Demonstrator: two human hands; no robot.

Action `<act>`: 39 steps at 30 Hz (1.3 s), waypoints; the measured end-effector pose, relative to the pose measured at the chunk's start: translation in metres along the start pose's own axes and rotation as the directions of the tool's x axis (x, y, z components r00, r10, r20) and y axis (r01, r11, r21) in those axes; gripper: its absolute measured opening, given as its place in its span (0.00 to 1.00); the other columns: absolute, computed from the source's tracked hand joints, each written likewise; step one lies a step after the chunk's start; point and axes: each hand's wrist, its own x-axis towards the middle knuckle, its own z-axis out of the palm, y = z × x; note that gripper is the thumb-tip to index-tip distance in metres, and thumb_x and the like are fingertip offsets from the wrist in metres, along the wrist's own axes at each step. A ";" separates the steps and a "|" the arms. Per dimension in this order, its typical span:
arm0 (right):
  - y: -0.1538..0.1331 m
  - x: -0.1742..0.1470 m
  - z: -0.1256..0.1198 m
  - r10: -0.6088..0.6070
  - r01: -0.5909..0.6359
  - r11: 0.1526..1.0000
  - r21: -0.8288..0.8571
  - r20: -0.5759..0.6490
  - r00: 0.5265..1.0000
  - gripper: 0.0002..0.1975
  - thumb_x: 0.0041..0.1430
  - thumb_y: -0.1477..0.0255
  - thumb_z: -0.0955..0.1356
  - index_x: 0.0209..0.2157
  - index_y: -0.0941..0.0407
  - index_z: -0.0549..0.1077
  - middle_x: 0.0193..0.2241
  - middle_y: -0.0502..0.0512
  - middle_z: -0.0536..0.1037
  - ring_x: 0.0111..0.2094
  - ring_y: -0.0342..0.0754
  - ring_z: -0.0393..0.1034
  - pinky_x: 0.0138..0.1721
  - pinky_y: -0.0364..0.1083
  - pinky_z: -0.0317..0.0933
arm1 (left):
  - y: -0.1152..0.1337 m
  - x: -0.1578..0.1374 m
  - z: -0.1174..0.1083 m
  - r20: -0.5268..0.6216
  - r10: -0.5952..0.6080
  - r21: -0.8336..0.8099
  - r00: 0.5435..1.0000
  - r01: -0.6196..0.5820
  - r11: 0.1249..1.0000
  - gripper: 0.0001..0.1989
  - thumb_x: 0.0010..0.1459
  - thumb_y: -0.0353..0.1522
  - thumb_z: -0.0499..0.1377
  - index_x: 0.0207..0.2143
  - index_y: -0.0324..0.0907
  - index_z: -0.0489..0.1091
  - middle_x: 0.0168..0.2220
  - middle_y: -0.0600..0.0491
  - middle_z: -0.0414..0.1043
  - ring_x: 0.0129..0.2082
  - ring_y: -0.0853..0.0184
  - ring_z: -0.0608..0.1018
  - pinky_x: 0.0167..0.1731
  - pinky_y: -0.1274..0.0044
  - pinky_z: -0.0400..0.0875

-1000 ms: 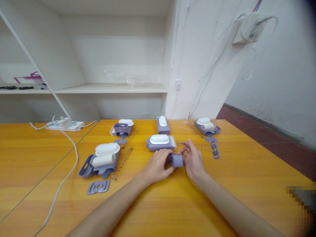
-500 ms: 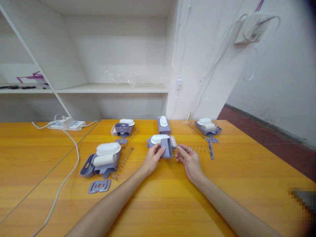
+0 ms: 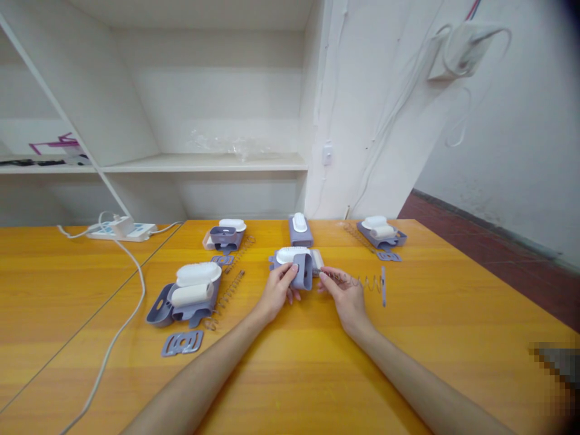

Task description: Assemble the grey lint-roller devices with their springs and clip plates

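My left hand (image 3: 277, 292) is closed on a grey-purple plastic cap (image 3: 303, 273), holding it tilted with a round hole showing. In my right hand (image 3: 347, 297) a long coil spring (image 3: 369, 283) is pinched near its left end, close beside the cap; whether they touch I cannot tell. A flat grey plate (image 3: 383, 286) stands edge-on at the spring's far right end. Just behind my hands lie a white bristle brush (image 3: 293, 254) and a pale block (image 3: 316, 260), partly hidden by the cap.
A set with a brush (image 3: 198, 273), a white roller (image 3: 193, 294), an open cap (image 3: 159, 306), a spring (image 3: 229, 291) and a slotted plate (image 3: 182, 343) lies at left. Similar sets (image 3: 226, 235) (image 3: 384, 234) and a closed case (image 3: 300, 232) sit behind. A power strip (image 3: 122, 228) trails a cable.
My left hand has turned the cap so its holed side shows. My right hand has brought the spring's end nearer the cap, and the plate at the far end has shifted left and turned edge-on.
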 end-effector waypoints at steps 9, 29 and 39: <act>-0.006 -0.004 -0.001 -0.135 0.141 0.983 -0.120 0.055 0.989 0.11 0.52 0.65 0.70 0.34 0.58 0.74 0.24 0.52 0.75 0.24 0.44 0.70 0.30 0.45 0.66 | -0.003 0.000 0.001 0.022 0.002 -0.006 1.000 -0.002 1.000 0.21 0.56 0.47 0.52 0.35 0.37 0.65 0.21 0.55 0.67 0.14 0.71 0.72 0.08 0.84 0.58; -0.013 -0.008 0.000 -0.248 0.300 0.912 -0.280 0.206 0.947 0.09 0.55 0.66 0.68 0.36 0.56 0.76 0.33 0.55 0.75 0.33 0.47 0.70 0.33 0.44 0.64 | 0.001 -0.003 0.003 0.095 0.006 0.041 0.995 -0.009 0.999 0.24 0.56 0.47 0.53 0.43 0.35 0.67 0.21 0.52 0.70 0.14 0.70 0.73 0.11 0.83 0.64; -0.014 -0.010 0.002 -0.219 0.264 0.928 -0.262 0.190 0.957 0.10 0.53 0.66 0.68 0.35 0.56 0.76 0.31 0.55 0.75 0.30 0.47 0.70 0.30 0.44 0.64 | 0.002 -0.003 0.004 0.093 -0.003 0.039 0.996 0.000 0.999 0.26 0.54 0.48 0.54 0.46 0.35 0.66 0.21 0.54 0.69 0.14 0.69 0.73 0.11 0.82 0.64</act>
